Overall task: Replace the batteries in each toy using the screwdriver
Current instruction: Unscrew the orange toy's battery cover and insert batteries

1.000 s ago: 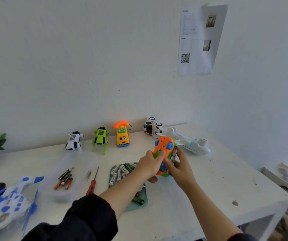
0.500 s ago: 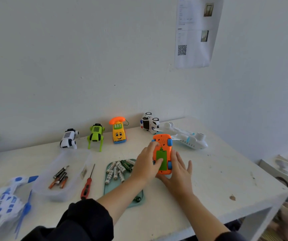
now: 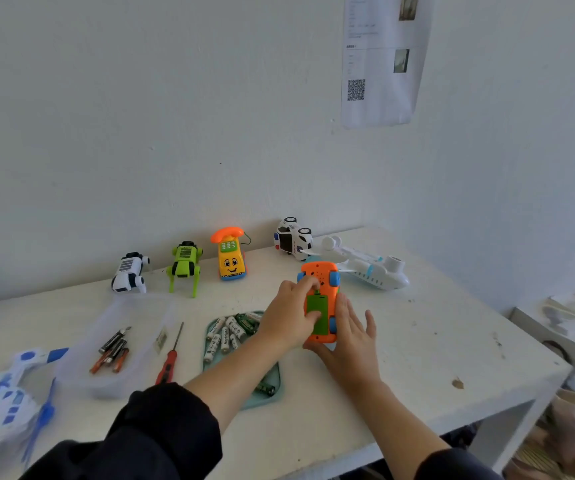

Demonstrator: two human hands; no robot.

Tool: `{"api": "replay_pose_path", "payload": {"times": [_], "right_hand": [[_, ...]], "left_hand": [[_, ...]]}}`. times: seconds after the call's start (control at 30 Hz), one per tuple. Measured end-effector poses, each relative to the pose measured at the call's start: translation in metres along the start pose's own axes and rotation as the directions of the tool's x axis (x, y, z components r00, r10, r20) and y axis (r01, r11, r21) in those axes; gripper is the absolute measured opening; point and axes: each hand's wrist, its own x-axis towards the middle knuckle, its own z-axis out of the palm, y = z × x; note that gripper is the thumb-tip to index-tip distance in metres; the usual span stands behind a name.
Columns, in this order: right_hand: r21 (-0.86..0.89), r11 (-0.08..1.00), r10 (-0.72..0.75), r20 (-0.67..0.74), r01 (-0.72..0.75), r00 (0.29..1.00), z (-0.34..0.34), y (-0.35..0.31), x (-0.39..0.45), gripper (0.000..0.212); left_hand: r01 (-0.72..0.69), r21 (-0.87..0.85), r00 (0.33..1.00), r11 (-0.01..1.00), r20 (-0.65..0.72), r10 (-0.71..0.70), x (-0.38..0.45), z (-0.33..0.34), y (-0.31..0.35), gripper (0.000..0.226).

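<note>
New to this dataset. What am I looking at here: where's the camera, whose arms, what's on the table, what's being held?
No robot here: a person works with bare hands, filmed by one wide-angle camera on their head, looking forward and down. The orange toy car lies upside down on the white table, its green battery cover facing up. The left hand presses fingers on that underside; the right hand steadies the car from the side with straight fingers. Nearby lie a red screwdriver, untouched, a teal tray of batteries and a clear tub with more batteries. Other toys line the wall, among them a yellow toy phone and a white plane.
</note>
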Motion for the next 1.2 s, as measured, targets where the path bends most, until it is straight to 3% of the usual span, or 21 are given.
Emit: {"api": "replay_pose_path", "payload": {"times": [0.13, 0.3, 0.37, 0.47, 0.53, 0.67, 0.8, 0.9, 1.03, 1.13, 1.2], "right_hand": [[0.117, 0.990, -0.083, 0.075, 0.074, 0.994, 0.008, 0.004, -0.005, 0.100], [0.197, 0.956, -0.240, 0.103, 0.217, 0.965, -0.007, -0.010, -0.002, 0.092], [0.211, 0.955, -0.232, 0.078, 0.211, 0.970, -0.005, -0.011, 0.000, 0.093], [0.325, 0.945, -0.054, 0.087, 0.023, 0.995, 0.011, -0.010, 0.002, 0.099], [0.322, 0.946, -0.013, 0.141, -0.034, 0.990, 0.013, -0.015, 0.004, 0.099], [0.333, 0.943, -0.035, 0.132, -0.011, 0.991, 0.014, -0.022, 0.002, 0.098], [0.373, 0.928, -0.056, 0.111, 0.011, 0.992, 0.011, -0.024, -0.001, 0.102], [0.390, 0.920, -0.067, 0.095, 0.024, 0.993, 0.006, -0.023, -0.001, 0.103], [0.382, 0.920, -0.114, 0.064, 0.082, 0.991, 0.008, -0.023, -0.002, 0.103], [0.393, 0.916, -0.115, 0.063, 0.081, 0.991, 0.009, -0.024, -0.002, 0.102], [0.379, 0.920, -0.132, 0.064, 0.099, 0.989, 0.011, -0.024, -0.001, 0.104]], "left_hand": [[0.067, -0.070, 0.997, 0.995, 0.029, -0.066, -0.004, -0.006, -0.005, 0.027], [0.062, -0.099, 0.993, 0.993, -0.097, -0.071, -0.013, -0.013, -0.014, 0.025], [0.027, -0.115, 0.984, 0.993, -0.170, -0.046, -0.017, -0.013, -0.015, 0.026], [-0.076, -0.178, 0.962, 0.981, -0.272, 0.025, -0.021, -0.019, -0.013, 0.027], [-0.094, -0.261, 0.939, 0.961, -0.343, -0.001, -0.023, -0.034, -0.014, 0.028], [0.065, -0.103, 0.876, 0.993, -0.471, -0.106, -0.014, -0.067, -0.059, 0.018], [0.311, 0.051, 0.877, 0.949, -0.401, -0.266, -0.013, -0.079, -0.116, 0.020], [0.372, 0.092, 0.894, 0.924, -0.304, -0.329, -0.016, -0.079, -0.131, 0.015], [0.386, 0.209, 0.922, 0.899, -0.062, -0.382, -0.018, -0.080, -0.135, 0.013], [0.444, 0.249, 0.895, 0.861, -0.083, -0.437, -0.019, -0.095, -0.127, 0.016], [0.506, 0.412, 0.837, 0.758, -0.019, -0.548, -0.021, -0.108, -0.113, 0.012]]}}
